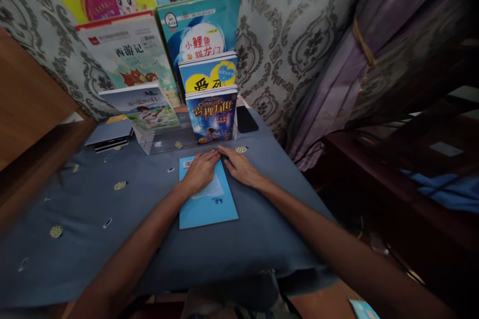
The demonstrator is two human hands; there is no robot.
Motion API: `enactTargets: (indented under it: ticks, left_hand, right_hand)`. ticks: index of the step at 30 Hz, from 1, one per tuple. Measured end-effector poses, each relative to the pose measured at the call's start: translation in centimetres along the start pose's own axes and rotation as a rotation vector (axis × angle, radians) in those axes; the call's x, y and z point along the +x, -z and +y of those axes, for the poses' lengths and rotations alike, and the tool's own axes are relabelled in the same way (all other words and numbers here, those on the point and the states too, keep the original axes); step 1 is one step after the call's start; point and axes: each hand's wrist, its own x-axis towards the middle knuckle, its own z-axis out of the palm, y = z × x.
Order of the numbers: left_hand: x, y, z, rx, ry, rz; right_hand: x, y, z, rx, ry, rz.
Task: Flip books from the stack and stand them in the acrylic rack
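A light-blue book (209, 212) lies on the cloth-covered table with its barcode side up. My left hand (202, 169) rests on the book's upper part, palm down with its fingers stretched toward the top right corner. My right hand (239, 165) is at that same corner, fingers extended and its thumb apart, beside the book's right edge. The fingertips of both hands meet there. Just beyond them stands a dark-blue book (213, 119) in a clear stand (164, 139).
More books stand in tiers behind, including a teal book (198, 15) and a white book (123, 40). A black phone (247, 119) lies right of the stand. A small stack of books (108, 134) sits at left. A purple curtain (337, 75) hangs at right.
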Motion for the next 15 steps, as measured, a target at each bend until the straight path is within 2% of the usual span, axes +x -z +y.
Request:
enactTargets:
  ticks: [8, 15]
  left_hand:
    - [-0.5, 0.2, -0.2, -0.040, -0.069, 0.080]
    - [-2.0, 1.4, 1.7, -0.074, -0.204, 0.033]
  right_hand:
    - [0.0, 0.6, -0.9, 0.099, 0.020, 0.030]
    - [0.3, 0.9, -1.5, 0.066, -0.017, -0.008]
